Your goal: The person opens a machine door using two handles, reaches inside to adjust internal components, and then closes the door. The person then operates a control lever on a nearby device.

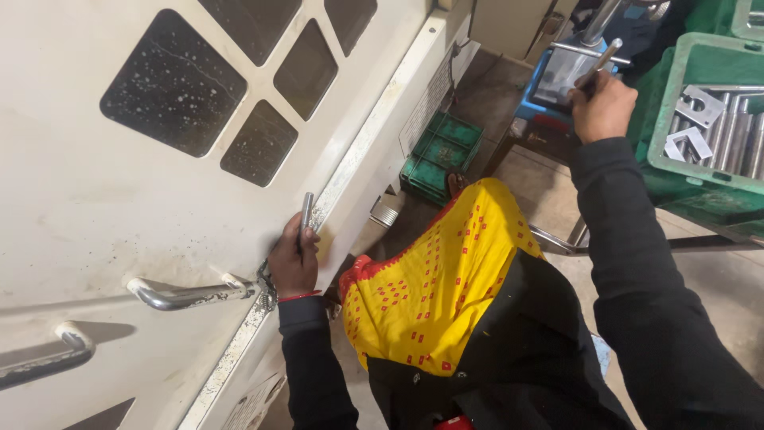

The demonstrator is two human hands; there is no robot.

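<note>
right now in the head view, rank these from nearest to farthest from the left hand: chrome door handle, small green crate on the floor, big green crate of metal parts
1. The chrome door handle, just beside the left hand on the machine door.
2. The small green crate, on the floor further up and to the right.
3. The big green crate of metal parts, at the far right edge, past the right hand.

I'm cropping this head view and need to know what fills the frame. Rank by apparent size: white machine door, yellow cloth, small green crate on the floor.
1. white machine door
2. yellow cloth
3. small green crate, though it lies farther from the camera.
</note>
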